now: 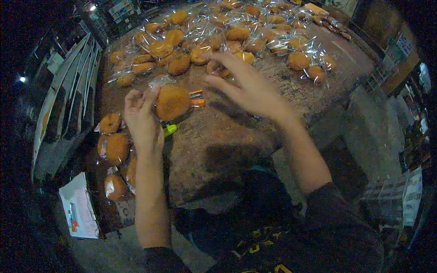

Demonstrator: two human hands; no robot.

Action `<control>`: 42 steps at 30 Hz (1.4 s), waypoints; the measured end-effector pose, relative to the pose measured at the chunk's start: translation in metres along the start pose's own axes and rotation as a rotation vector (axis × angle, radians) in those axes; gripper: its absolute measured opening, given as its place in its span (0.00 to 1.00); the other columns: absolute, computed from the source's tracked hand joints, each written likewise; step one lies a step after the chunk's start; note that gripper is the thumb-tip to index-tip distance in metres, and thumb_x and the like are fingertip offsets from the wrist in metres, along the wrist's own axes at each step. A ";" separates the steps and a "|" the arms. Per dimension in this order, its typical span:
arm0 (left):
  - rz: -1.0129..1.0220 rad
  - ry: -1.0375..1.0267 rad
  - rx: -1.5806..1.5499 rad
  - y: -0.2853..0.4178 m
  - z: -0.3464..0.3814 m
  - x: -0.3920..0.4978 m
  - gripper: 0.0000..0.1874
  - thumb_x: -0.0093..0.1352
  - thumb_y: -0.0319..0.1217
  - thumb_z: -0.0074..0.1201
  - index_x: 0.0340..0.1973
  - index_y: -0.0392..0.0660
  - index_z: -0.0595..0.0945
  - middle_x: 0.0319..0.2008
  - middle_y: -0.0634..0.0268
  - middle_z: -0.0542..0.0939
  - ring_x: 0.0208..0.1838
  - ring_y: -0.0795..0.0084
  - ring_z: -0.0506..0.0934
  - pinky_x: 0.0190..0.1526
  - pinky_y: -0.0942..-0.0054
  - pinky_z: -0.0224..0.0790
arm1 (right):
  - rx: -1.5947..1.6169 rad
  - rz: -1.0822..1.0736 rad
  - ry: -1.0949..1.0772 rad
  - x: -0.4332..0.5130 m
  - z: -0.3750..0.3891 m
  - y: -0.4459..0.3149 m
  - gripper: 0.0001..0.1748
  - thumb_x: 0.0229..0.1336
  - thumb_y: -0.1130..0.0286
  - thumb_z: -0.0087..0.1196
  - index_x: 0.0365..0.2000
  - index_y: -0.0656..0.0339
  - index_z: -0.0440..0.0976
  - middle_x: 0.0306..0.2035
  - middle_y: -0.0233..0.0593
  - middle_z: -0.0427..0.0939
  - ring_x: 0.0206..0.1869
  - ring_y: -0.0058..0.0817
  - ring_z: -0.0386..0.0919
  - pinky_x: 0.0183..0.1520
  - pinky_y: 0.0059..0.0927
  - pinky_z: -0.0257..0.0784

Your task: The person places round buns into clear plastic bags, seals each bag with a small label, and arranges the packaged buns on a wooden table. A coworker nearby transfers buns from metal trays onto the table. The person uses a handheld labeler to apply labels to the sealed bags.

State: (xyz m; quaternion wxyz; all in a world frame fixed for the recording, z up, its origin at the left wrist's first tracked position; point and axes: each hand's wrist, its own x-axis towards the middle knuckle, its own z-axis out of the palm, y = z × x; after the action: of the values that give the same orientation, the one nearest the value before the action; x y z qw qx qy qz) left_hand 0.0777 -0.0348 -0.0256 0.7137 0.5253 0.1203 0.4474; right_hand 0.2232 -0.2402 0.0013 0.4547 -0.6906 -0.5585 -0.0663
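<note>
My left hand [141, 116] grips the edge of a clear plastic bag around a round brown bun [172, 101], held over the wooden table [218, 136]. Partly hidden behind that bun lies an orange tool or holder [197, 98], and a bright green object [170, 129] sticks out below it. My right hand [239, 82] is slightly blurred; its fingers are spread and hold nothing visible. Just beyond them are a dark brown bun [179, 65] and a bagged bun [200, 54].
Many buns in clear bags [237, 34] cover the far side of the table. Several more bagged buns [114, 148] lie beside my left forearm. A paper pad with a pen [80, 208] is at the lower left. Metal racks [68, 92] stand at the left.
</note>
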 end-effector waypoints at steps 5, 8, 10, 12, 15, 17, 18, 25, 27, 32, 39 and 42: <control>-0.089 -0.050 -0.109 -0.005 0.008 -0.010 0.20 0.66 0.18 0.66 0.45 0.47 0.72 0.41 0.59 0.84 0.45 0.69 0.83 0.49 0.72 0.77 | -0.486 0.042 -0.435 -0.063 -0.057 0.011 0.22 0.67 0.61 0.58 0.59 0.55 0.75 0.60 0.43 0.74 0.63 0.44 0.72 0.70 0.45 0.63; -0.143 -0.067 -0.102 -0.006 0.014 -0.015 0.18 0.66 0.18 0.66 0.44 0.47 0.73 0.39 0.61 0.83 0.44 0.71 0.82 0.50 0.72 0.76 | -0.669 0.069 -0.467 -0.086 -0.060 0.015 0.21 0.67 0.62 0.58 0.57 0.55 0.76 0.60 0.40 0.75 0.64 0.42 0.72 0.70 0.48 0.61; -0.178 -0.071 -0.054 -0.007 0.017 -0.018 0.17 0.66 0.18 0.66 0.43 0.47 0.74 0.38 0.62 0.83 0.43 0.72 0.82 0.51 0.72 0.75 | -0.697 0.077 -0.463 -0.094 -0.060 0.020 0.19 0.66 0.63 0.57 0.56 0.55 0.77 0.59 0.39 0.77 0.64 0.41 0.72 0.69 0.51 0.61; -0.135 -0.117 -0.060 -0.008 0.018 -0.020 0.16 0.66 0.18 0.66 0.41 0.47 0.74 0.38 0.63 0.82 0.43 0.73 0.82 0.50 0.73 0.75 | -0.685 0.060 -0.454 -0.099 -0.061 0.025 0.18 0.67 0.63 0.54 0.55 0.54 0.77 0.57 0.40 0.78 0.65 0.40 0.72 0.68 0.55 0.62; -0.128 -0.123 -0.051 -0.011 0.018 -0.022 0.15 0.66 0.18 0.66 0.39 0.46 0.75 0.38 0.64 0.82 0.43 0.74 0.81 0.50 0.75 0.74 | -0.678 0.019 -0.444 -0.103 -0.064 0.031 0.17 0.65 0.67 0.52 0.52 0.54 0.79 0.55 0.38 0.79 0.63 0.38 0.73 0.68 0.52 0.63; -0.152 -0.136 -0.042 -0.012 0.017 -0.023 0.14 0.66 0.19 0.66 0.39 0.46 0.75 0.37 0.64 0.82 0.43 0.75 0.81 0.50 0.75 0.74 | -0.710 0.045 -0.469 -0.104 -0.065 0.031 0.17 0.62 0.69 0.51 0.50 0.55 0.80 0.56 0.39 0.79 0.63 0.39 0.74 0.68 0.50 0.64; -0.174 -0.151 -0.034 -0.012 0.017 -0.022 0.14 0.66 0.19 0.66 0.38 0.46 0.75 0.37 0.65 0.82 0.43 0.75 0.81 0.50 0.76 0.74 | -0.706 0.014 -0.460 -0.103 -0.066 0.030 0.17 0.61 0.70 0.51 0.50 0.55 0.80 0.56 0.39 0.79 0.63 0.39 0.74 0.68 0.49 0.64; -0.191 -0.153 -0.032 -0.014 0.018 -0.023 0.13 0.67 0.20 0.66 0.36 0.45 0.75 0.36 0.66 0.81 0.41 0.76 0.80 0.49 0.75 0.75 | -0.674 -0.041 -0.337 -0.065 -0.084 0.016 0.15 0.56 0.72 0.58 0.45 0.58 0.81 0.47 0.40 0.82 0.53 0.42 0.79 0.57 0.43 0.74; -0.205 -0.155 0.007 -0.014 0.019 -0.024 0.13 0.67 0.20 0.66 0.35 0.45 0.75 0.37 0.66 0.82 0.41 0.76 0.80 0.49 0.75 0.75 | -0.604 0.037 -0.152 -0.047 -0.079 0.008 0.14 0.54 0.74 0.64 0.43 0.61 0.81 0.41 0.39 0.83 0.45 0.43 0.82 0.49 0.40 0.78; -0.241 -0.140 -0.009 -0.011 0.022 -0.027 0.13 0.66 0.20 0.66 0.35 0.45 0.75 0.37 0.64 0.82 0.41 0.77 0.80 0.48 0.76 0.75 | -0.120 0.180 0.026 -0.006 -0.038 -0.014 0.14 0.61 0.76 0.62 0.48 0.66 0.78 0.42 0.41 0.86 0.46 0.25 0.84 0.51 0.31 0.79; -0.175 -0.091 0.000 -0.013 0.024 -0.027 0.13 0.66 0.21 0.67 0.32 0.45 0.75 0.38 0.63 0.83 0.42 0.77 0.80 0.47 0.78 0.75 | 0.187 0.002 -0.100 0.022 0.020 -0.003 0.18 0.67 0.75 0.58 0.56 0.63 0.80 0.51 0.43 0.85 0.55 0.28 0.82 0.59 0.30 0.75; -0.110 -0.060 0.020 -0.015 0.022 -0.026 0.13 0.66 0.20 0.66 0.32 0.44 0.74 0.39 0.62 0.83 0.43 0.76 0.80 0.48 0.77 0.75 | 0.278 -0.036 -0.060 0.020 0.037 0.003 0.18 0.68 0.70 0.57 0.56 0.60 0.81 0.51 0.46 0.85 0.53 0.36 0.84 0.58 0.33 0.75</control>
State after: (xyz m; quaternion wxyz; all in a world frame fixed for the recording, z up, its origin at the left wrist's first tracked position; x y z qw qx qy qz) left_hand 0.0848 -0.0697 -0.0364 0.7353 0.5382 0.1320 0.3902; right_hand 0.2176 -0.2003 -0.0094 0.5279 -0.6123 -0.5881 0.0243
